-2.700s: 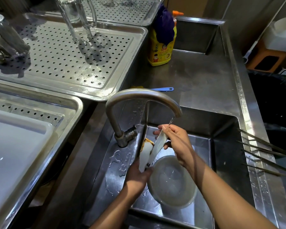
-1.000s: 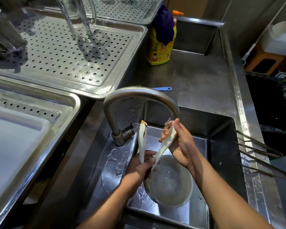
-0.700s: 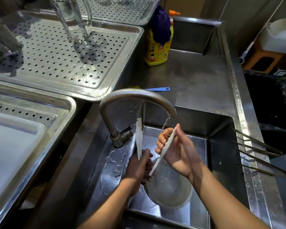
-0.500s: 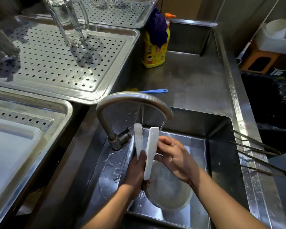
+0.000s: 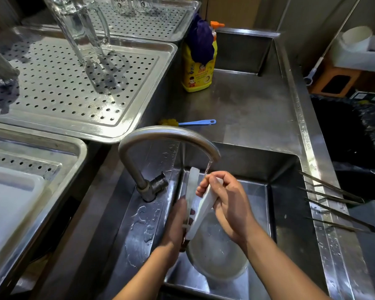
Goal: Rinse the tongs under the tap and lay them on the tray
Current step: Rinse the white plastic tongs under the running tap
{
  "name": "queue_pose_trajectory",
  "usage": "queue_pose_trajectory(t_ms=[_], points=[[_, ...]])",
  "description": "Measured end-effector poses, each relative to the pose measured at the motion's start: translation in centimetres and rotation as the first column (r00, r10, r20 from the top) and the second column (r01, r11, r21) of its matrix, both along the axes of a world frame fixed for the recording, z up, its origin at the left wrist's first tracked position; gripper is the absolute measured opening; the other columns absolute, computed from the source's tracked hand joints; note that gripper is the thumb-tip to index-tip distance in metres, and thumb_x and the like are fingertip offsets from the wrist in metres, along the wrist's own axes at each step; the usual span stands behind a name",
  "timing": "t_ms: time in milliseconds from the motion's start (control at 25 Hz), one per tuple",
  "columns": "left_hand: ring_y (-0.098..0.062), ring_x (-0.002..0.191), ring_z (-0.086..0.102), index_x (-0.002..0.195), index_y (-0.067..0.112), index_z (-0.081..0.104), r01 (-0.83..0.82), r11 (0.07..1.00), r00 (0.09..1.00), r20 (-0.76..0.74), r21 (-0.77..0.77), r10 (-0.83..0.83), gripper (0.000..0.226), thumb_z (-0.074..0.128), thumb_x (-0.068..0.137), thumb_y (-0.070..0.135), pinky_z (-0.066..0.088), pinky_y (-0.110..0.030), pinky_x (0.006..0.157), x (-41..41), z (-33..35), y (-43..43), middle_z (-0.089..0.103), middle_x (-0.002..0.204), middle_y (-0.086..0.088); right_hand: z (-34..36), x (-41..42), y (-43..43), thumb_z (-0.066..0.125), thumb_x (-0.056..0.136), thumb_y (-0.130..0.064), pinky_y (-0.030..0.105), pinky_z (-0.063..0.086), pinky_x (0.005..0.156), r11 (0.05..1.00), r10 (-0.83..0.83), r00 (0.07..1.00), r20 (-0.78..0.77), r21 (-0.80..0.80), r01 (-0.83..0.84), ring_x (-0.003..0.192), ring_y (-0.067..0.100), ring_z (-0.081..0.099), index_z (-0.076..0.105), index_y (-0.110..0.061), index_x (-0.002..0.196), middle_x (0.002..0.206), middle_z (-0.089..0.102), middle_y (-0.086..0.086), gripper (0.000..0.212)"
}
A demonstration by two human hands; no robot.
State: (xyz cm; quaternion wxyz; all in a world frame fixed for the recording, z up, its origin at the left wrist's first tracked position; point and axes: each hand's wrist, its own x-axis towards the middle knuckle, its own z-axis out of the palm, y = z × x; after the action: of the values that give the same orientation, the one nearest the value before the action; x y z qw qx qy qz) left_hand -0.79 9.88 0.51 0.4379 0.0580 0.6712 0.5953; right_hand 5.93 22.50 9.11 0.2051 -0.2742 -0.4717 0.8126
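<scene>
Wet steel sink [image 5: 247, 161], perforated tray [image 5: 52, 83]

Your left hand [image 5: 176, 224] and right hand [image 5: 231, 207] are bare, and both wrists are bare as well. Both forearms are uncovered along their whole visible length, down to the lower edge of the view. Finer detail, such as your fingernails, cannot be made out.
</scene>
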Motion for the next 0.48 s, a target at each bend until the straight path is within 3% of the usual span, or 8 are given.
queue_pose_trajectory(t_ms=[120,200,240,280,320,360,400,480], points=[[-0.013,0.103,0.071,0.134,0.048,0.054,0.158,0.977,0.983,-0.114,0.146,-0.143,0.075,0.046,0.072,0.089,0.058,-0.032,0.075,1.0,1.4,-2.7,0.069,0.124,0.001,-1.7,1.6,-0.8,0.041,0.102,-0.045,0.04,0.054,0.098,0.977,0.205,0.979,0.015,-0.063,-0.204,0.112,0.027,0.067,0.07,-0.018,0.119,0.117,0.073,0.01,0.043],[-0.038,0.105,0.062,0.144,0.034,0.048,0.164,0.974,0.983,-0.109,0.155,-0.148,0.097,0.061,0.064,0.086,0.05,-0.059,0.077,1.0,2.1,-3.7,0.058,0.12,-0.021,-3.0,2.0,-0.4,0.043,0.098,-0.055,0.036,0.058,0.086,0.989,0.139,0.981,0.134,-0.058,-0.133,0.103,0.024,0.07,0.074,-0.018,0.114,0.116,0.073,0.011,0.05],[-0.043,0.11,0.058,0.146,0.021,0.046,0.191,0.968,0.98,-0.084,0.166,-0.179,0.106,0.07,0.061,0.08,0.046,-0.064,0.082,0.8,2.1,-4.0,0.054,0.121,-0.026,-3.9,1.8,0.0,0.052,0.095,-0.052,0.032,0.058,0.074,0.999,0.031,0.97,0.24,0.008,-0.034,0.093,0.022,0.069,0.074,-0.017,0.11,0.111,0.073,0.012,0.044],[-0.035,0.107,0.066,0.142,0.011,0.046,0.227,0.956,0.973,-0.075,0.183,-0.217,0.101,0.077,0.065,0.067,0.055,-0.056,0.084,0.7,2.2,-4.1,0.06,0.116,-0.023,-4.4,1.3,0.5,0.058,0.094,-0.045,0.03,0.055,0.066,0.993,-0.062,0.935,0.349,0.111,0.025,0.085,0.02,0.065,0.072,-0.019,0.111,0.107,0.07,0.011,0.034],[-0.017,0.093,0.073,0.135,0.004,0.048,0.263,0.939,0.965,-0.082,0.22,-0.251,0.082,0.081,0.072,0.046,0.061,-0.035,0.071,0.7,2.2,-4.1,0.068,0.1,-0.013,-4.9,0.6,1.0,0.062,0.095,-0.039,0.029,0.051,0.062,0.978,-0.101,0.897,0.431,0.211,0.008,0.081,0.018,0.063,0.069,-0.021,0.113,0.105,0.069,0.006,0.026],[-0.002,0.076,0.07,0.127,0.002,0.052,0.305,0.923,0.952,-0.092,0.236,-0.291,0.06,0.076,0.077,0.023,0.055,-0.016,0.06,0.8,2.3,-3.9,0.071,0.085,0.002,-4.9,-0.2,1.4,0.062,0.096,-0.035,0.028,0.049,0.06,0.956,-0.098,0.872,0.479,0.289,-0.051,0.078,0.017,0.061,0.069,-0.023,0.111,0.099,0.068,0.001,0.021],[0.002,0.064,0.065,0.12,0.003,0.056,0.322,0.92,0.947,-0.077,0.225,-0.313,0.048,0.07,0.075,0.008,0.047,-0.009,0.054,0.9,2.3,-3.8,0.071,0.077,0.009,-4.8,-1.2,1.8,0.062,0.095,-0.033,0.027,0.047,0.058,0.921,-0.082,0.863,0.499,0.368,-0.126,0.072,0.014,0.059,0.072,-0.023,0.1,0.087,0.067,-0.004,0.015],[-0.001,0.057,0.062,0.114,0.009,0.061,0.305,0.933,0.952,-0.024,0.191,-0.306,0.048,0.074,0.067,0.004,0.044,-0.01,0.052,0.8,2.4,-3.6,0.07,0.072,0.01,-4.2,-2.9,2.3,0.064,0.092,-0.031,0.022,0.044,0.051,0.849,-0.081,0.848,0.524,0.482,-0.217,0.057,0.006,0.054,0.07,-0.027,0.067,0.06,0.06,-0.01,0.026]])
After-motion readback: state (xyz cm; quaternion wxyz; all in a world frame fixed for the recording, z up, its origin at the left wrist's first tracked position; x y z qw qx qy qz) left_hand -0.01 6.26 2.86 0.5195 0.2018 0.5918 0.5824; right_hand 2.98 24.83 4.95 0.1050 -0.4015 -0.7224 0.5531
